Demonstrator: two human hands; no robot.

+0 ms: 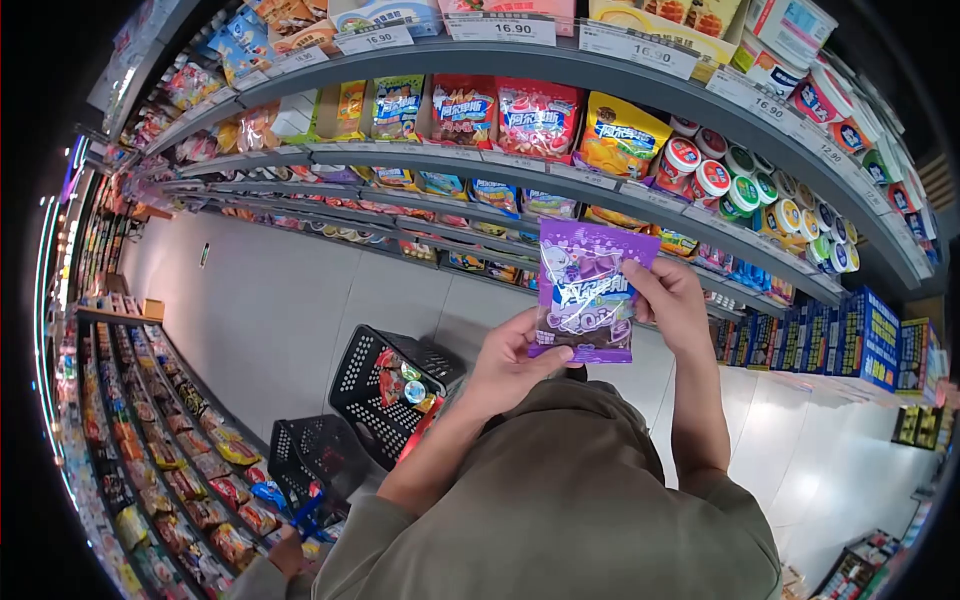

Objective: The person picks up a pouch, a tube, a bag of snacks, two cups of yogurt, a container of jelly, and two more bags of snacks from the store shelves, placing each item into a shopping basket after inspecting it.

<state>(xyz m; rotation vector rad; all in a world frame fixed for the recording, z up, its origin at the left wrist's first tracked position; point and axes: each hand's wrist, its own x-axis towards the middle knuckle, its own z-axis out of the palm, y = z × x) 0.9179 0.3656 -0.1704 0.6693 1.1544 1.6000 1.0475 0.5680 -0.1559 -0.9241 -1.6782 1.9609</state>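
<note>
A purple bag of candy [590, 285] with white lettering is held upright in front of my chest. My left hand [512, 362] grips its lower left corner, thumb on the front. At the upper right edge, my right hand [672, 300] pinches the bag between thumb and fingers. Past the bag, shelves [400, 150] carry similar candy bags, among them a red bag [537, 118] and a yellow bag [620, 137]. Small round tubs [712, 178] with coloured lids are stacked to their right.
A black shopping basket [345, 385] with packets inside is on my left. Behind it, another person's hand [287, 552] is near a second dark basket [300, 460] with a blue handle. Snack shelves [150, 430] line the left; blue boxes [850, 340] stand at right.
</note>
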